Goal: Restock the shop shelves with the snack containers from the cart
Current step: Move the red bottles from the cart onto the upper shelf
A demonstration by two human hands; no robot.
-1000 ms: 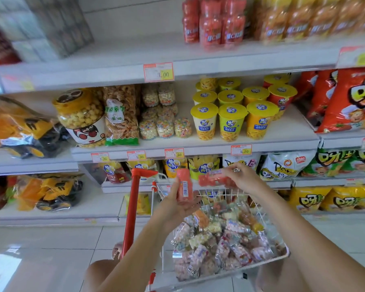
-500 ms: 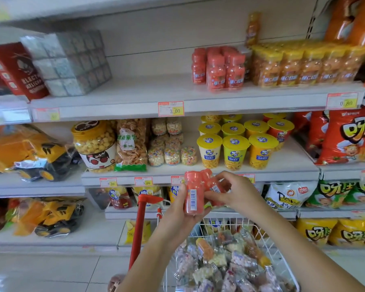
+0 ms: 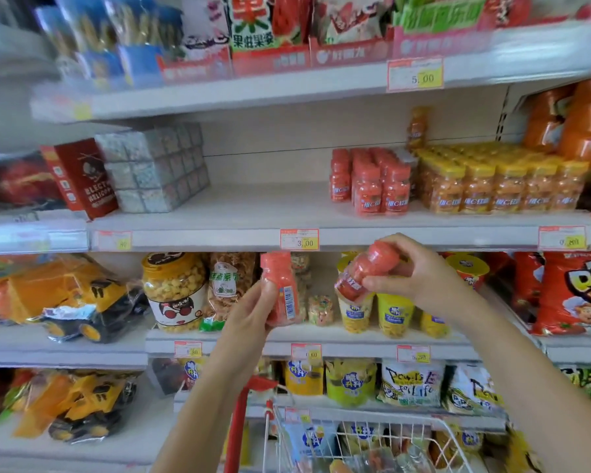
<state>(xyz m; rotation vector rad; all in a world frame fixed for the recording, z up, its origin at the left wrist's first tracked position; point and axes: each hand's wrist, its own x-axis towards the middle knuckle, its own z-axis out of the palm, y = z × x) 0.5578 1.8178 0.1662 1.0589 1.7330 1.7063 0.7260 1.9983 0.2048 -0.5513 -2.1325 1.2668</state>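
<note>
Two red-filled snack bottles: left hand (image 3: 253, 308) grips one (image 3: 280, 288) upright, right hand (image 3: 413, 274) grips another (image 3: 365, 271) tilted.

Bottles (image 3: 369, 186) on shelf (image 3: 253, 209) above cups (image 3: 391, 314); cart (image 3: 236, 435) below.

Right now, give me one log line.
left grip: upright red bottle | right grip: tilted red bottle | shelf bottles: above, right | neither placed

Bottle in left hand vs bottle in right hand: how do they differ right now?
Pose: left bottle stands upright in the left hand; right bottle is tilted in the right hand, cap toward upper right.
Face: left bottle shows a barcode; right bottle shows its printed label.
Shared: both red, capped, same shape.
</note>
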